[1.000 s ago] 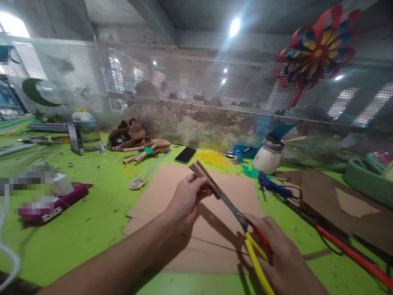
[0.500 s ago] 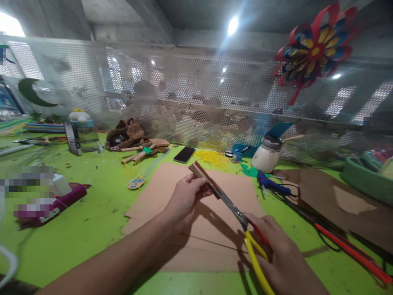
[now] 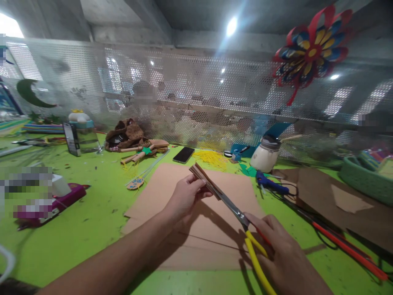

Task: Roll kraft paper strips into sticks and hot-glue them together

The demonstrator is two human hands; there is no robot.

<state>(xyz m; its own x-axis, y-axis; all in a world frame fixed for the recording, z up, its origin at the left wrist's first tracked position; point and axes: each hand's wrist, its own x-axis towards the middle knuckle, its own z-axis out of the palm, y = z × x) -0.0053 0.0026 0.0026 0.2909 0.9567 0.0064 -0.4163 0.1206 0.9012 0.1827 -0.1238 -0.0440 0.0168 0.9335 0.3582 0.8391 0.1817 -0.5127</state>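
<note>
My left hand [image 3: 192, 191] pinches a narrow folded bundle of brown paper [image 3: 196, 171] between thumb and fingers, held above the table. My right hand [image 3: 278, 250] is closed on the handles of a pair of scissors [image 3: 238, 214] with yellow and red grips. The blades point up and to the left and lie along the bundle, close to my left fingertips. Whether the blades are biting into the paper is hard to make out. Beneath both hands lie large light-brown paper sheets [image 3: 153, 196], with a dark line across the lower part.
Behind the sheets are a phone [image 3: 184, 155] and yellow paper shreds [image 3: 211, 159]. A blue glue gun [image 3: 272, 183], a white jar [image 3: 265, 155] and brown cardboard [image 3: 316, 188] lie to the right. At left are a purple power strip [image 3: 67, 198] and a clear bottle [image 3: 87, 137].
Hands, scissors and paper bundle keep nearly the same pose. The whole view has shifted very slightly.
</note>
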